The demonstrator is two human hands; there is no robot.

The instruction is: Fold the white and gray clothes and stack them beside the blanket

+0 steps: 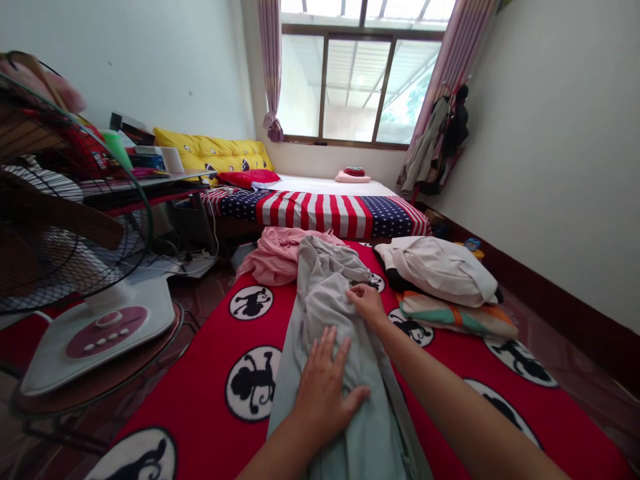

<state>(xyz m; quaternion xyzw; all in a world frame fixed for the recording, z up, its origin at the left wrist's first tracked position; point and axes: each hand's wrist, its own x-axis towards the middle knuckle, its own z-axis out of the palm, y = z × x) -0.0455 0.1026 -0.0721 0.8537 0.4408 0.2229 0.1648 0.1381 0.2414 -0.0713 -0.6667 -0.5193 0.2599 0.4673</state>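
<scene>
Pale grey cloth garment [325, 300] lies bunched lengthwise under both hands on a red monkey-print blanket [265, 327]. Well left of the hands stands an electric fan [65, 227] on a white base, with a counter [150, 185] behind it. The left hand [325, 393] is spread flat, pressing on the cloth. Just ahead of the hands lies a pink garment [280, 257]. The right hand [367, 303] rests farther up the cloth, loosely spread and not pinching. Right of it, a white bundle of cloth [440, 270] sits beside a striped folded cloth [457, 317], while a stars-and-stripes mattress [315, 213] lies well ahead.
</scene>
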